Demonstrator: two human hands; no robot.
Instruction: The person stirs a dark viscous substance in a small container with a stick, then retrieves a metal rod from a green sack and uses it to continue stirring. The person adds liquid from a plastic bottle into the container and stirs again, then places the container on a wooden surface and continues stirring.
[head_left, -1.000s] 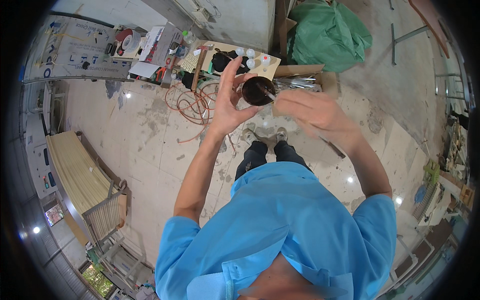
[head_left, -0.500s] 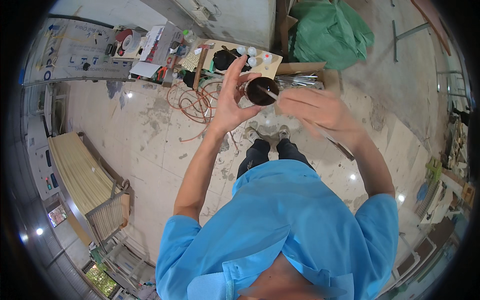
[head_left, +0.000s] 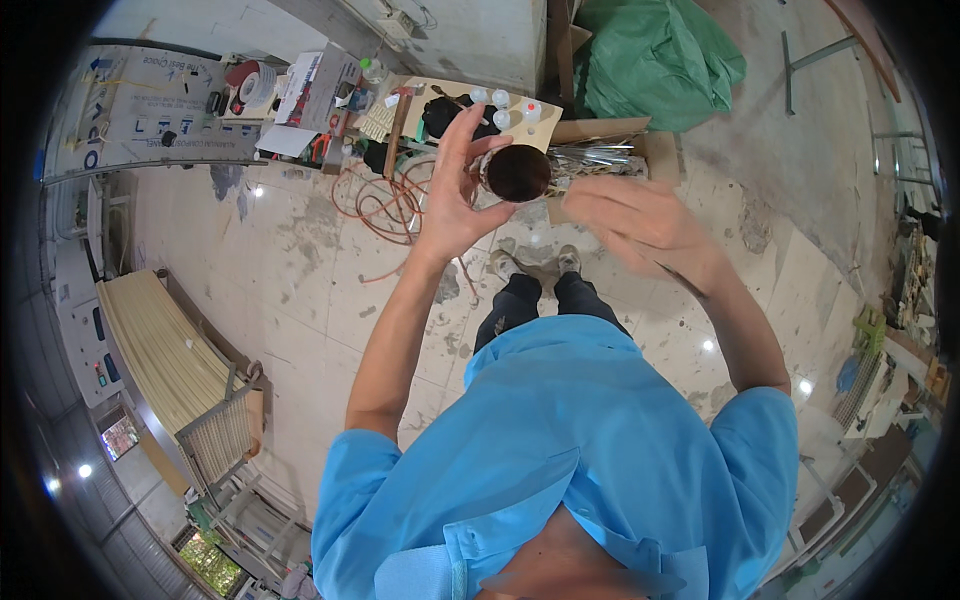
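My left hand (head_left: pixel 462 205) is raised in front of me, its fingers and thumb curled round the side of a round cup (head_left: pixel 518 173). The cup's open mouth faces up, and its inside looks dark brown. Just right of the rim, my right hand (head_left: pixel 640 225) is closed on a thin stick-like tool (head_left: pixel 563 185). Its pale tip shows beside the cup, outside the mouth. The back end passes under my wrist, and blur hides what kind of tool it is.
Beyond my hands a low board holds white-capped bottles (head_left: pixel 502 119), a black cloth bundle (head_left: pixel 440 118) and a hammer (head_left: pixel 397 135). An orange hose (head_left: pixel 375 210) lies coiled on the floor. A cardboard box (head_left: pixel 660 160) with shiny strips and a green sack (head_left: pixel 660 65) stand right; cream panels (head_left: pixel 165 350) are left.
The tool's tip has come out of the cup to its right, as my right hand shifted slightly. The cup has moved a little left and up in my left hand.
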